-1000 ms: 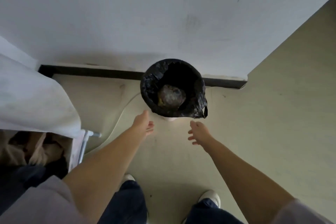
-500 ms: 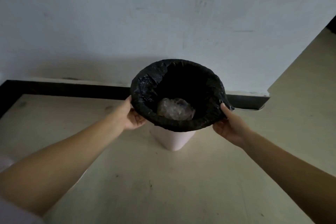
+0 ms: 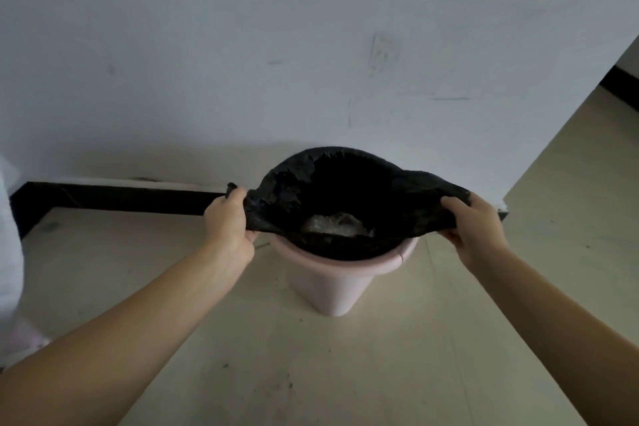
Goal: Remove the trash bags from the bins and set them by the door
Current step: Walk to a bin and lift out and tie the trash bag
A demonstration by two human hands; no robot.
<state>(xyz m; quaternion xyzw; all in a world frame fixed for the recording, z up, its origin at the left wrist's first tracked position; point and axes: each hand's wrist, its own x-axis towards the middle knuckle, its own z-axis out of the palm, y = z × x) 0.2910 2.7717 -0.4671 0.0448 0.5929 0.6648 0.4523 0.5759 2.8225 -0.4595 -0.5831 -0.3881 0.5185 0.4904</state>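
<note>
Step in hand, as judged: liner freed from rim, straight lift out of bin due next.

White scuffed plaster wall (image 3: 242, 62) is seen behind the fingers; a black skirting strip (image 3: 121, 199) runs along its foot, beyond the left fingers. Pale beige tiled floor (image 3: 311, 373) lies below the fingers, with dark specks on it.

Round pale-pink plastic bin (image 3: 332, 287) stands on the floor, below and between the fingers. Thin crinkled black plastic trash bag (image 3: 345, 183) is seated in it, mouth pulled wide above the rim.

Left hand (image 3: 226, 230): fingers closed on the bag's left edge. Right hand (image 3: 475, 228): fingers closed on the right edge.

Clear crumpled plastic waste (image 3: 332, 226) is seen low inside, between the fingers.

Advice: both edges to be gathered inward and raised evenly. Film looks thin, so tearing is likely if yanked. Bin may ride up with the bag.
</note>
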